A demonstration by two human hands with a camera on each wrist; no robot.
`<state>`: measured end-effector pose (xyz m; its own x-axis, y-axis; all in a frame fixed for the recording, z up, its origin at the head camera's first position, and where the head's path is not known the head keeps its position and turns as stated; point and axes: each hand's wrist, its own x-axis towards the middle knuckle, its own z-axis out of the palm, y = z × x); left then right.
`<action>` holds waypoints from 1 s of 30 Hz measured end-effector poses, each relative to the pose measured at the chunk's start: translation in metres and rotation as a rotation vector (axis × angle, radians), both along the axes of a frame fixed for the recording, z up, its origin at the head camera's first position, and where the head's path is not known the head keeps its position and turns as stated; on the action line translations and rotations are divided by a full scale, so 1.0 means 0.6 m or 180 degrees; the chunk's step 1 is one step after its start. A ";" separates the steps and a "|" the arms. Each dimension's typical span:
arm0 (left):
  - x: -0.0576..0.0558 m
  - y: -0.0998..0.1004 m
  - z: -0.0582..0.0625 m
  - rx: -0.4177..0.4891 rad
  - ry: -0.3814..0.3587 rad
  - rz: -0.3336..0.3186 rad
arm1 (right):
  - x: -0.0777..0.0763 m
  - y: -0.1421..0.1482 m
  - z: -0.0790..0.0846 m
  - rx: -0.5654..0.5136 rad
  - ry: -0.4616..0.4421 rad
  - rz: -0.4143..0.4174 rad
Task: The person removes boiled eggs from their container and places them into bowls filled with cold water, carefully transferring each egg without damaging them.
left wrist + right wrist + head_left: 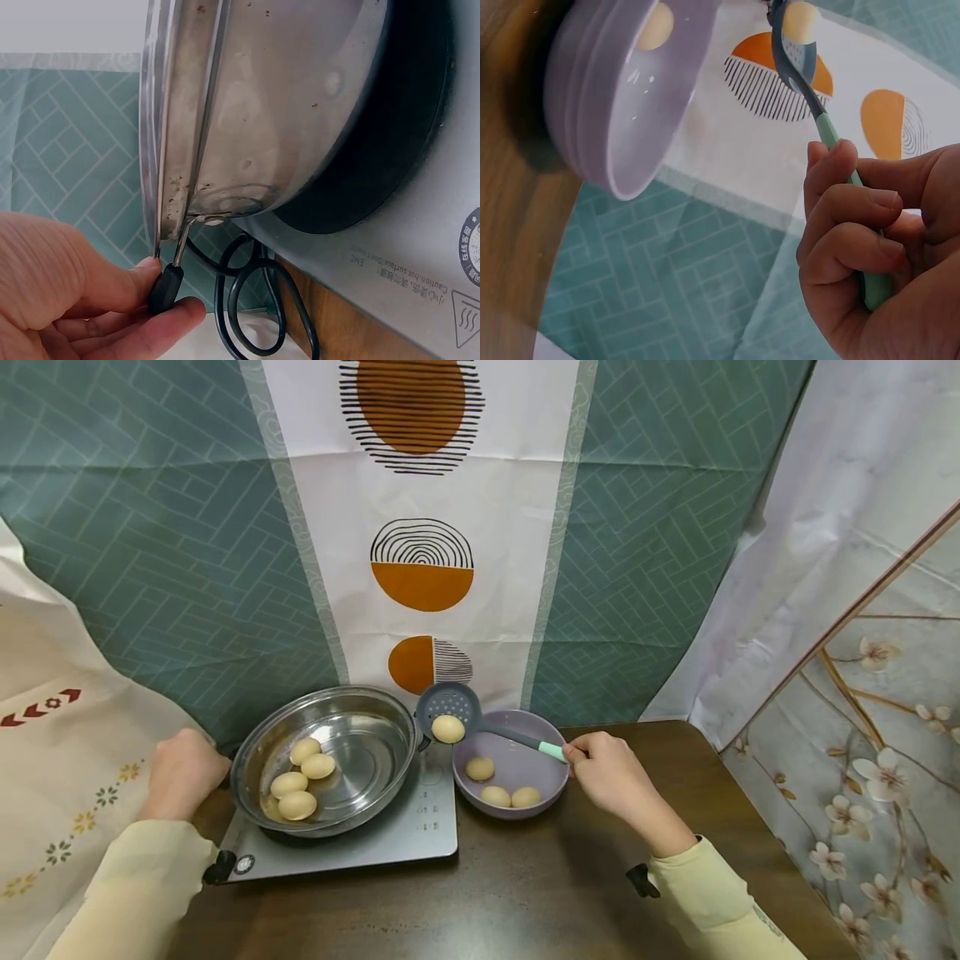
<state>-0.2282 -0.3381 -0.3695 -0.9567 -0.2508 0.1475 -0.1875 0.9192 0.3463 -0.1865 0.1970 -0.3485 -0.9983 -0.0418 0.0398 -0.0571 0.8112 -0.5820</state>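
Note:
My left hand point(183, 772) grips the black-sleeved loop handle point(166, 289) on the left side of a wide steel pan point(367, 760). Several pale eggs point(297, 805) lie in the left part of the pan. In my right hand point(611, 772), fingers curl round the mint-green handle of a grey slotted spoon point(450, 695). One egg point(448, 729) rests in the spoon's head, which is raised between the pan and a lilac bowl point(525, 768). Three eggs point(497, 796) sit at the bottom of that bowl.
Beneath the pan is a flat silver induction cooker point(352, 853), with a black cord point(225, 300) looped behind it. The bowl stands just right of the cooker on a dark wooden table point(480, 910). Patterned cloths point(645, 568) hang close behind and at both sides.

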 end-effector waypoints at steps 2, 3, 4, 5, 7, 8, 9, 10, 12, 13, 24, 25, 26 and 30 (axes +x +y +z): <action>0.002 -0.001 -0.002 -0.0013 -0.0009 0.0004 | 0.002 0.006 -0.004 0.0015 0.0000 -0.0015; 0.002 -0.001 -0.004 -0.0018 -0.0004 0.0005 | 0.003 0.010 -0.006 0.0022 0.0005 -0.0021; 0.003 -0.001 -0.005 -0.0019 0.0005 0.0011 | 0.005 0.013 -0.007 0.0031 0.0009 -0.0027; 0.003 -0.001 -0.005 -0.0017 0.0010 0.0015 | 0.006 0.017 -0.007 0.0036 0.0009 -0.0034; 0.003 0.000 -0.007 -0.0012 0.0033 0.0016 | 0.008 0.025 -0.008 0.0050 0.0005 -0.0058; 0.003 0.000 -0.007 -0.0018 0.0052 0.0008 | 0.009 0.029 -0.009 0.0062 0.0010 -0.0067; 0.002 0.000 -0.007 -0.0018 0.0064 0.0003 | 0.011 0.033 -0.010 0.0076 0.0011 -0.0079; 0.001 -0.001 -0.008 -0.0020 0.0071 0.0003 | 0.012 0.037 -0.011 0.0090 0.0005 -0.0090; 0.000 -0.001 -0.008 -0.0030 0.0082 -0.0001 | 0.014 0.046 -0.014 0.0132 -0.0009 -0.0117; -0.001 -0.001 -0.008 -0.0038 0.0092 -0.0011 | 0.015 0.050 -0.016 0.0152 -0.0017 -0.0131; -0.003 0.001 -0.002 -0.0020 -0.0020 0.0044 | 0.020 0.081 -0.037 0.0384 -0.0114 -0.0246; -0.003 0.002 -0.002 -0.0016 -0.0033 0.0045 | 0.020 0.082 -0.038 0.0398 -0.0117 -0.0249; -0.003 0.003 -0.002 -0.0016 -0.0032 0.0043 | 0.021 0.084 -0.039 0.0411 -0.0121 -0.0246; -0.001 0.005 -0.004 0.0023 -0.0050 0.0085 | 0.020 0.087 -0.042 0.0522 -0.0089 -0.0254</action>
<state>-0.2287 -0.3351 -0.3718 -0.9519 -0.2773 0.1306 -0.2174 0.9112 0.3498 -0.1747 0.2491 -0.3736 -0.9994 0.0339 0.0110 0.0256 0.8967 -0.4419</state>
